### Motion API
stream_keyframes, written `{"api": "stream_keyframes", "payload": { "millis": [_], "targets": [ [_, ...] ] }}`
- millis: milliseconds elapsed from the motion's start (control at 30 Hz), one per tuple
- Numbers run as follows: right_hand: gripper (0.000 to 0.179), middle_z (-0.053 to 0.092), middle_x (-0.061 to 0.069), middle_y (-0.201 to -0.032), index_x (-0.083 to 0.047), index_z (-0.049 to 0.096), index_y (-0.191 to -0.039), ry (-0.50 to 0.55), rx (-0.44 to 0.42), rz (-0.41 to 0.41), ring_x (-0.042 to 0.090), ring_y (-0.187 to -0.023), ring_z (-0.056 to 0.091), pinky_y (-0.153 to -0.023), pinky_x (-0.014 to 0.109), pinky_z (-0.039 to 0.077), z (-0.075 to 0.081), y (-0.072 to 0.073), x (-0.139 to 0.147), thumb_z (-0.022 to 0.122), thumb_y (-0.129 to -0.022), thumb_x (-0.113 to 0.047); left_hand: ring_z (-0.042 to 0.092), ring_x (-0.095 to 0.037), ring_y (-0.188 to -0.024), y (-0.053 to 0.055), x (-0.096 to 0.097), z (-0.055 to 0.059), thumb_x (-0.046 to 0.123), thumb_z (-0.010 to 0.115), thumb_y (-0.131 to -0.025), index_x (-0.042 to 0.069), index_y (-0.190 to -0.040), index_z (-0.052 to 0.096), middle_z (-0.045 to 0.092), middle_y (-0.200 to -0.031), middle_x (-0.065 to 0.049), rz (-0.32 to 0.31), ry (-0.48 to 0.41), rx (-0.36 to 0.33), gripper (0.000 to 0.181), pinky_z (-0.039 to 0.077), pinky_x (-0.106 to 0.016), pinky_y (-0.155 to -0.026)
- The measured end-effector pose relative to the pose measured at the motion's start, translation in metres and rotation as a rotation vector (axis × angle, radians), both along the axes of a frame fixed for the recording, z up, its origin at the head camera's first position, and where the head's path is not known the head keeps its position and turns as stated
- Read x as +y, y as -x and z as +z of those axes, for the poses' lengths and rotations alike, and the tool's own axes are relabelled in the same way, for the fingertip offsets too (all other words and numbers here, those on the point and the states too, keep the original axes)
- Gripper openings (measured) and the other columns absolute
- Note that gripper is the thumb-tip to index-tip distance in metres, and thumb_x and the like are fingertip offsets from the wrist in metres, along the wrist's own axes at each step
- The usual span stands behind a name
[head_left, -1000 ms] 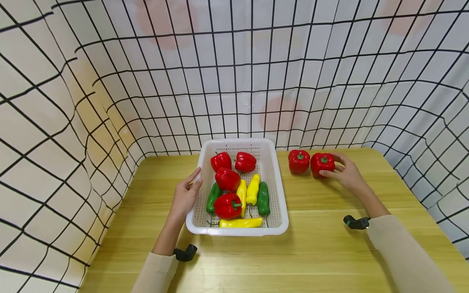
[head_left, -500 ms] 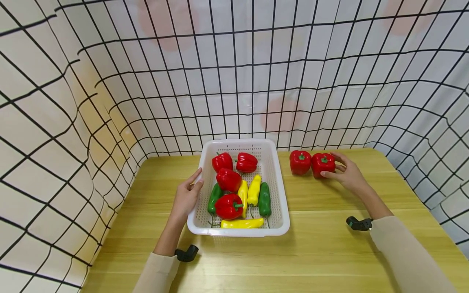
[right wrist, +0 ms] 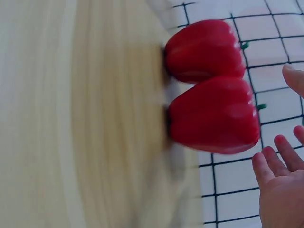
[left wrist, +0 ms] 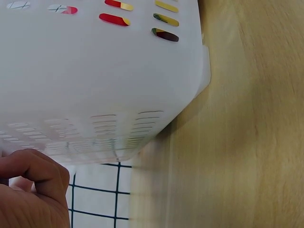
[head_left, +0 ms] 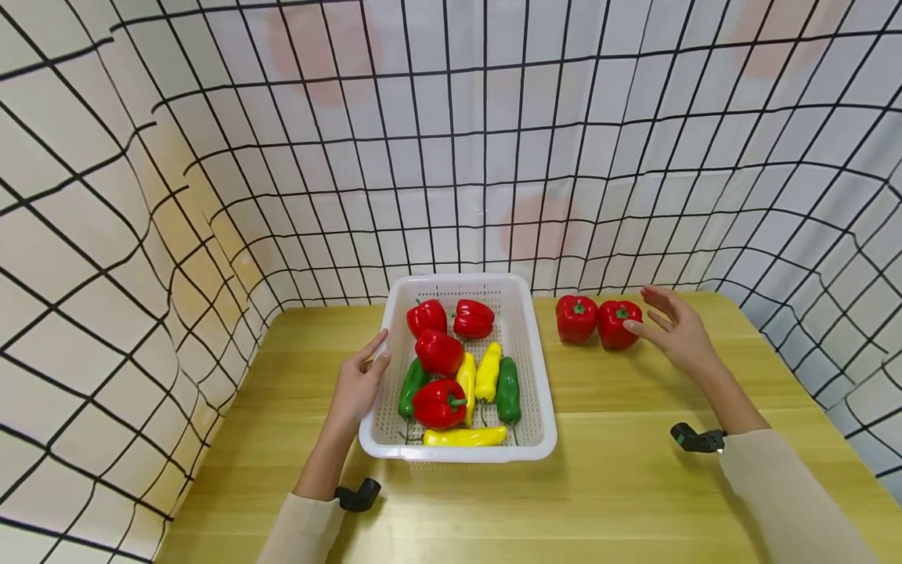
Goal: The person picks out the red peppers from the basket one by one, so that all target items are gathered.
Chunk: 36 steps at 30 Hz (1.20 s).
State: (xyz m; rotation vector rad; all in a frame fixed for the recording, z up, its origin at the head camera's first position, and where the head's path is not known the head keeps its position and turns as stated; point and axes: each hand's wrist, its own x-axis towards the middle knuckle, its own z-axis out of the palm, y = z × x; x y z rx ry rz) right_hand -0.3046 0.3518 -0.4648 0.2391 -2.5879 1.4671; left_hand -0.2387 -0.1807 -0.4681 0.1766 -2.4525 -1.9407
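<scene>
My left hand [head_left: 357, 384] holds the left rim of a white plastic basket [head_left: 546, 407]; in the left wrist view its curled fingers [left wrist: 35, 171] lie against the slotted wall. Inside the basket are several red bell peppers [head_left: 439, 352], green peppers [head_left: 508, 389] and long yellow peppers [head_left: 465, 436]. On the table right of the basket, two more red bell peppers stand upright side by side, a left one [head_left: 576, 319] and a right one [head_left: 618, 324]. Beside the right one is my right hand [head_left: 678, 333], its fingers spread and holding nothing. The right wrist view shows a gap between fingertips and pepper [right wrist: 216, 116].
A wooden table [head_left: 613, 486] lies under everything. White cloth with a black grid [head_left: 451, 157] closes off the back and both sides, close behind the basket and the two peppers. A small black camera sits on each wrist.
My right hand has let go of the right-hand bell pepper and drawn back a little to the right, fingers spreading. The left hand keeps its place on the basket.
</scene>
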Motion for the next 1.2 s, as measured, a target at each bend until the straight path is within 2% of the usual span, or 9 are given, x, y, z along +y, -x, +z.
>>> {"api": "stream_keyframes", "payload": {
  "millis": [200,433,533,600,667,733,900,967,1200],
  "targets": [
    [0.082,0.035,0.016,-0.163,-0.01,0.032,-0.161,0.009,0.045,-0.009,0.035,-0.151,0.033,-0.119,0.021,0.036,0.018,-0.005,-0.017,0.078,-0.093,-0.021,0.071,-0.039,-0.111,0.001,0.001,0.002,0.036,0.06,-0.105,0.037,-0.151,0.052,0.067,-0.133,-0.023,-0.004,-0.016,0.005,0.047,0.064,-0.049,-0.085],
    [0.08,0.034,0.01,-0.163,-0.014,0.036,-0.159,0.029,0.063,0.016,0.035,-0.15,0.033,-0.117,0.016,0.036,0.036,-0.013,-0.048,0.079,-0.092,-0.018,0.067,-0.043,-0.119,0.001,0.001,0.006,0.033,0.059,-0.106,0.034,-0.154,0.049,0.061,-0.142,-0.024,-0.015,-0.02,-0.03,0.049,0.061,-0.055,-0.09],
    [0.081,0.033,0.01,-0.164,-0.015,0.035,-0.159,0.031,0.074,0.053,0.036,-0.15,0.034,-0.118,0.02,0.037,0.04,-0.017,-0.063,0.079,-0.091,-0.016,0.067,-0.046,-0.119,-0.003,0.004,0.014,0.028,0.057,-0.107,0.028,-0.156,0.048,0.06,-0.141,-0.027,-0.019,-0.022,-0.044,0.05,0.06,-0.056,-0.091],
    [0.081,0.033,0.011,-0.164,-0.014,0.035,-0.159,0.046,0.071,0.089,0.038,-0.15,0.034,-0.119,0.026,0.038,0.042,-0.019,-0.074,0.079,-0.091,-0.016,0.066,-0.047,-0.118,-0.009,0.006,0.024,0.025,0.056,-0.107,0.025,-0.156,0.048,0.061,-0.14,-0.028,-0.022,-0.02,-0.046,0.049,0.06,-0.056,-0.091],
    [0.082,0.034,0.012,-0.164,-0.012,0.034,-0.159,0.065,0.064,0.127,0.039,-0.15,0.035,-0.117,0.023,0.039,0.044,-0.021,-0.084,0.08,-0.091,-0.015,0.068,-0.047,-0.115,-0.013,0.007,0.03,0.022,0.056,-0.107,0.021,-0.156,0.047,0.062,-0.137,-0.031,-0.029,-0.012,-0.034,0.05,0.062,-0.054,-0.088],
    [0.081,0.035,0.012,-0.163,-0.013,0.036,-0.158,0.079,0.056,0.157,0.038,-0.15,0.036,-0.115,0.021,0.04,0.046,-0.024,-0.096,0.08,-0.09,-0.015,0.069,-0.044,-0.113,-0.012,0.006,0.024,0.025,0.057,-0.107,0.024,-0.155,0.049,0.064,-0.135,-0.029,-0.025,-0.008,-0.018,0.049,0.064,-0.051,-0.086],
    [0.081,0.038,0.01,-0.162,-0.017,0.038,-0.157,0.07,0.043,0.225,0.038,-0.149,0.039,-0.116,0.037,0.04,0.048,-0.03,-0.122,0.082,-0.089,-0.017,0.072,-0.037,-0.11,0.001,0.0,0.0,0.034,0.06,-0.105,0.037,-0.15,0.053,0.068,-0.132,-0.023,-0.006,-0.009,0.002,0.046,0.065,-0.045,-0.083],
    [0.081,0.038,0.011,-0.161,-0.016,0.038,-0.156,0.065,0.044,0.256,0.038,-0.148,0.041,-0.115,0.043,0.04,0.047,-0.032,-0.132,0.082,-0.089,-0.017,0.072,-0.037,-0.11,0.001,0.001,0.0,0.034,0.06,-0.105,0.037,-0.15,0.053,0.068,-0.131,-0.023,-0.005,-0.011,0.002,0.046,0.065,-0.045,-0.083],
    [0.079,0.041,0.011,-0.159,-0.016,0.042,-0.154,0.096,0.044,0.335,0.034,-0.148,0.042,-0.116,0.05,0.04,0.046,-0.037,-0.164,0.084,-0.087,-0.017,0.072,-0.037,-0.109,0.001,0.0,-0.001,0.033,0.06,-0.105,0.036,-0.15,0.054,0.068,-0.13,-0.023,-0.005,-0.01,0.001,0.046,0.065,-0.045,-0.083]
  ]
}}
